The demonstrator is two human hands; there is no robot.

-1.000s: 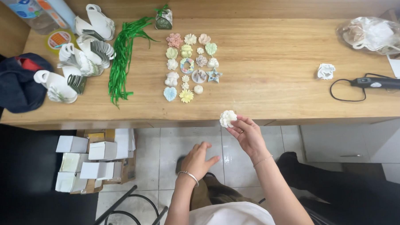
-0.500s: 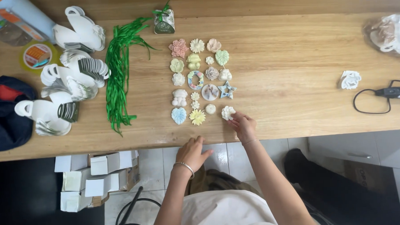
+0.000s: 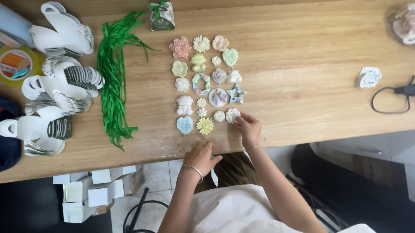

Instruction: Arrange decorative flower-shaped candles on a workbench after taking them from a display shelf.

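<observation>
Right hand fingertips pinch a knobbly white flower, seemingly plaster; left hand rests loosely curled, empty, on the wooden table.

The right hand reaches forward, fingers curled down, thin bracelet on its wrist. The left hand rests nearer the body, just left of it, fingers bent, bangle on its wrist.

I'm looking down on a light wooden table, grain running sideways, evenly lit with soft shadows. Below its near edge I see pale tiled floor, small white cardboard boxes stacked on it at left, a dark chair frame beside them.
</observation>
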